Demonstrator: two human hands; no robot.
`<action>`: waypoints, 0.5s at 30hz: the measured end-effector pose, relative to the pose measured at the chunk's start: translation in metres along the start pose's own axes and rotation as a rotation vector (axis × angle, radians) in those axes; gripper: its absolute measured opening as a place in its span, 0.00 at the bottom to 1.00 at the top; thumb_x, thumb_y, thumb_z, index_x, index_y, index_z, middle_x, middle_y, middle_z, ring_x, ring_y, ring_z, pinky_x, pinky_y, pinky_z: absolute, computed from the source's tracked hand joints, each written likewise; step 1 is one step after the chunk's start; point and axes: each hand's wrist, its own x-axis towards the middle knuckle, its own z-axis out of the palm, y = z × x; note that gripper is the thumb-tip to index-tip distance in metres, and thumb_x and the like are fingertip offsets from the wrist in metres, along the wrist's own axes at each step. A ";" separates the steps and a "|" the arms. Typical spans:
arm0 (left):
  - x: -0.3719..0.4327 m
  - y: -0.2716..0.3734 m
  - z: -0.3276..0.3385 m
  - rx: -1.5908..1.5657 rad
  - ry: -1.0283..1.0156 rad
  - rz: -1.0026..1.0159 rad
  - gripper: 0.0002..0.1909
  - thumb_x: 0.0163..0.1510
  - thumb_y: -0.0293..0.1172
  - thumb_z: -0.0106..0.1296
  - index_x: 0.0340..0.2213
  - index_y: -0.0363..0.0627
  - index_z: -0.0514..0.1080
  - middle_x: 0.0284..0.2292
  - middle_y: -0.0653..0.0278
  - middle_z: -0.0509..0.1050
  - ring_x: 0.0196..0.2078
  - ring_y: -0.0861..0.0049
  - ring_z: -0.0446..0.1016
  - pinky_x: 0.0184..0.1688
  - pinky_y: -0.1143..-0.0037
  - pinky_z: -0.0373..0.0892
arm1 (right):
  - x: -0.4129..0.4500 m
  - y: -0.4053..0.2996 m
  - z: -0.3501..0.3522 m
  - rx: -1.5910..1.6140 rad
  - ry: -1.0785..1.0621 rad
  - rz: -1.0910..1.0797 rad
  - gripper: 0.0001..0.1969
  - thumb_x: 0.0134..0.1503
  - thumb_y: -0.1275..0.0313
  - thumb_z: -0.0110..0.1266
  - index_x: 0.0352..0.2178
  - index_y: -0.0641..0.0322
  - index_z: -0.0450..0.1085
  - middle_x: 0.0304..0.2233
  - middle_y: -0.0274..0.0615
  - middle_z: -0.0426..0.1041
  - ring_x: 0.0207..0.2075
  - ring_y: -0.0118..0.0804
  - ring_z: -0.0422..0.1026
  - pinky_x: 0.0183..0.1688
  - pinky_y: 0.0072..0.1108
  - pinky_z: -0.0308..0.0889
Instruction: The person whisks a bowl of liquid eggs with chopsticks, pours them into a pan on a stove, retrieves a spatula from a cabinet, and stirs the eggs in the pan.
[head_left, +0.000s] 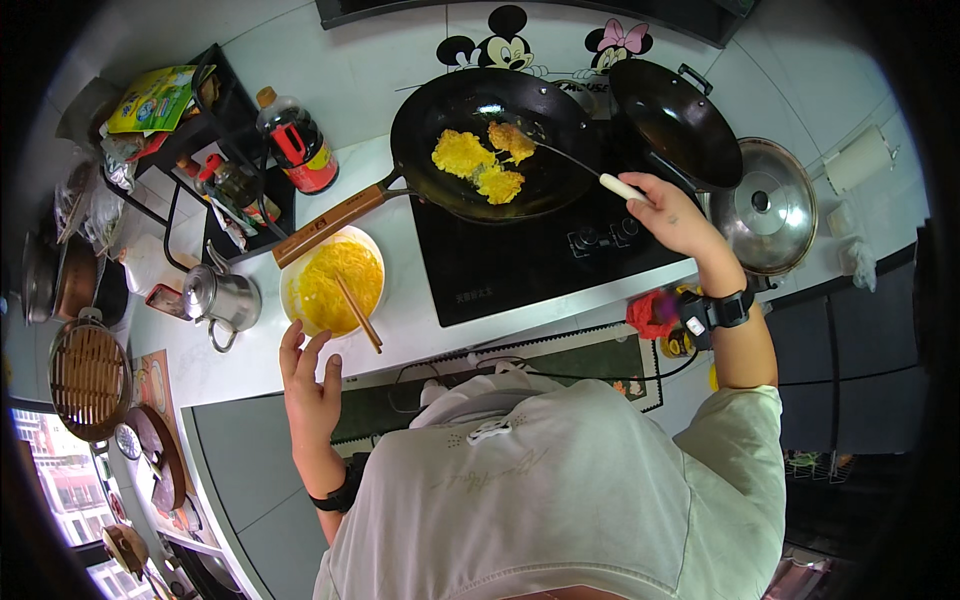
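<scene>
My right hand (670, 214) is closed around the white handle of a metal cooking utensil (621, 189), whose working end lies in a black wok (420, 120) among browned pieces. Several yellow fried egg-like pieces (463, 154) sit on the wok's bottom. The wok's wooden handle (330, 225) points toward a white bowl (286, 296) of yellow, shredded batter-like mixture (330, 281). A pair of wooden chopsticks (358, 313) rests in the bowl, ends over its rim. My left hand (310, 367) is beside the bowl's near edge, fingers apart, holding nothing.
A second black wok (675, 131) stands at the right, near a steel lid with a glass-like knob (772, 232). Left of the bowl are a steel pot with a spout (232, 300), a large sauce bottle (304, 150) and a black rack (180, 161) with bottles. The cooktop (480, 277) lies below the wok.
</scene>
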 end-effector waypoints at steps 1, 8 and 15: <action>0.000 0.000 0.000 0.002 0.001 -0.004 0.16 0.49 0.22 0.53 0.43 0.43 0.71 0.54 0.55 0.61 0.49 0.58 0.65 0.50 0.69 0.65 | -0.002 -0.005 0.009 -0.199 0.128 -0.217 0.20 0.54 0.72 0.50 0.50 0.54 0.65 0.34 0.44 0.74 0.31 0.37 0.73 0.35 0.23 0.67; 0.000 -0.001 -0.001 0.007 0.007 -0.021 0.16 0.49 0.22 0.53 0.42 0.43 0.71 0.53 0.55 0.61 0.49 0.58 0.65 0.50 0.68 0.65 | 0.001 -0.042 0.017 -0.809 0.142 -0.182 0.19 0.53 0.74 0.49 0.47 0.43 0.69 0.30 0.43 0.72 0.30 0.46 0.73 0.31 0.31 0.68; -0.010 -0.006 -0.003 -0.008 -0.010 -0.096 0.16 0.51 0.21 0.50 0.44 0.42 0.70 0.54 0.54 0.61 0.53 0.57 0.63 0.54 0.66 0.61 | 0.002 -0.036 -0.008 -0.568 0.147 -0.264 0.17 0.54 0.74 0.47 0.46 0.51 0.70 0.36 0.49 0.74 0.33 0.50 0.73 0.37 0.28 0.69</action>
